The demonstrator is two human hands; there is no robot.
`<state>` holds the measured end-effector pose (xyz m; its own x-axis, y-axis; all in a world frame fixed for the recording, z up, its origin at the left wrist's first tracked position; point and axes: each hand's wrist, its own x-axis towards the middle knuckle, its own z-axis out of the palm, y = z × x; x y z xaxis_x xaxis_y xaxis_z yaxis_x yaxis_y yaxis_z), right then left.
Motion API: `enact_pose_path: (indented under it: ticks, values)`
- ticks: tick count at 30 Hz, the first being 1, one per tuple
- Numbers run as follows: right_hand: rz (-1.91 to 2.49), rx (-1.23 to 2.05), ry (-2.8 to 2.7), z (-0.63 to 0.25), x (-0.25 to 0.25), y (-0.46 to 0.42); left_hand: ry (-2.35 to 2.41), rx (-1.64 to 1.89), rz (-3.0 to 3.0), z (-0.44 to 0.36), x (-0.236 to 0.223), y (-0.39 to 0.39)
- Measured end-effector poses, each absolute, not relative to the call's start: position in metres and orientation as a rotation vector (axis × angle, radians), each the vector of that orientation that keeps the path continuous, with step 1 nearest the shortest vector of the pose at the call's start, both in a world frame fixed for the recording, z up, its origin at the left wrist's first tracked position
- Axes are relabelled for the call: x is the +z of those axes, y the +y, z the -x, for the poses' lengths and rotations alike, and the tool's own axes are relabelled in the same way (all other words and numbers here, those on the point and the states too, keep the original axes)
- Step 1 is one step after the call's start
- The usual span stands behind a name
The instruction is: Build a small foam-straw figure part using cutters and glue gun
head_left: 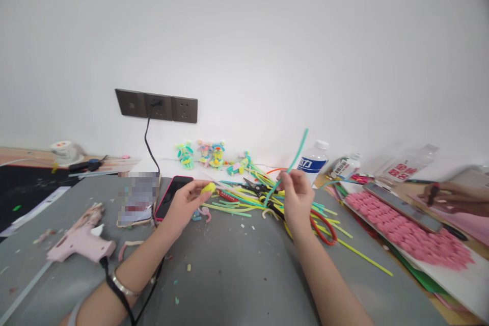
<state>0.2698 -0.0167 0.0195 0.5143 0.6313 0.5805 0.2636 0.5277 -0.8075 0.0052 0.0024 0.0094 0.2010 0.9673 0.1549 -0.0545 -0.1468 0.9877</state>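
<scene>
Held: one small lumpy yellow piece (208, 188), slightly blurred, pinched in the fingertips of the left hand (193, 197); one slim teal-green flexible strip (300, 147), clasped between the thumb and fingers of the right hand (297, 194), its upper end free. Between the hands lay one heap of loose yellow and green strips (240, 209) (too tangled to count), with one black metal hand tool (255, 187) among them, partly covered. Behind were four small pastel figures (185, 155), three upright, one lying. On the grey mat (229, 275) were one pale-pink glue gun (82, 242) and two phones (173, 197), one partly pixelated. One co-worker's hand (449, 197) was cut off by the right edge; the dark object (433, 194) it held was hard to make out.
</scene>
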Motion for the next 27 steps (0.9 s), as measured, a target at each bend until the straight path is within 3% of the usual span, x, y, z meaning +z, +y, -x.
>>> enact_pose_path:
  ticks: [7,17,27]
  values:
    - [0.863,0.415,-0.774,-0.276,0.025,-0.017,0.949,1.187,-1.375,-0.006,0.012,0.001]
    - [0.861,1.092,-0.816,-0.256,0.012,-0.008,0.839,0.935,-1.379,-0.011,0.015,-0.005]
    - [0.757,1.469,-1.036,-0.232,0.016,-0.02,0.726,0.77,-1.408,-0.012,0.01,-0.007]
